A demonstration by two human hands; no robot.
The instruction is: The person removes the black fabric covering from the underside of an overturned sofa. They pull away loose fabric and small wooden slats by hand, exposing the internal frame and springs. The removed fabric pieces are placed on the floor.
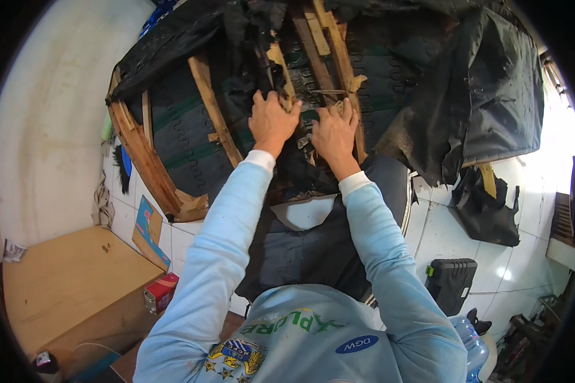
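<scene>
Before me lies an upturned upholstered seat frame, its wooden slats (211, 105) and zigzag springs (195, 172) exposed. Torn black fabric (505, 83) hangs over its far and right sides. My left hand (273, 122) is at the middle of the frame, fingers curled beside a slat and a strip of ragged black cloth (252, 54). My right hand (335, 133) is just to its right, fingers bent around a small spot by another slat (342, 54). What the fingertips of either hand hold is too small to make out. Shreds and splinters lie between the hands.
A tan board (76, 281) stands at the left by a red box (160, 293). On the white tiled floor to the right are a black tool case (450, 285), a scrap of black fabric (485, 207) and a clear blue water bottle (469, 348). A pale wall (57, 115) borders the left.
</scene>
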